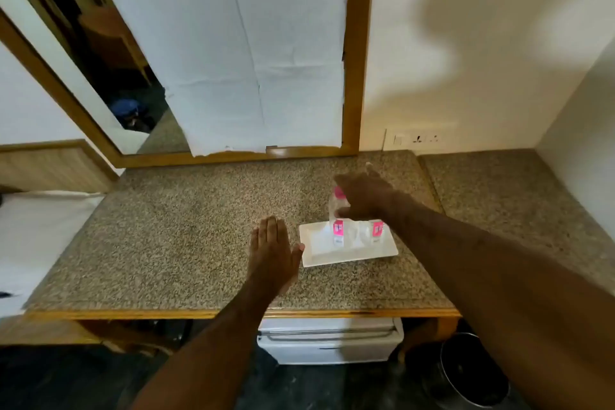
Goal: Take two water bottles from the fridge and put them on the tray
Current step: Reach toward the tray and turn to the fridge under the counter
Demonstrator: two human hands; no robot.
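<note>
Two clear water bottles with pink labels stand upright on a white rectangular tray (319,255) on the speckled stone counter. The left bottle (337,230) shows its pink cap. Of the right bottle (377,230), only the lower part shows below my right hand (366,198). That hand hovers over the bottle tops with fingers spread; the left bottle's cap sits loosely between forefinger and thumb. My left hand (271,250) lies flat and empty on the counter, just left of the tray. The small white fridge (329,339) stands under the counter with its door closed.
A paper-covered mirror in a wooden frame (352,76) rises behind the counter (183,226). A wall socket (419,138) sits at the back right. A dark round bin (466,373) stands on the floor right of the fridge. A white bed (33,236) lies at the left.
</note>
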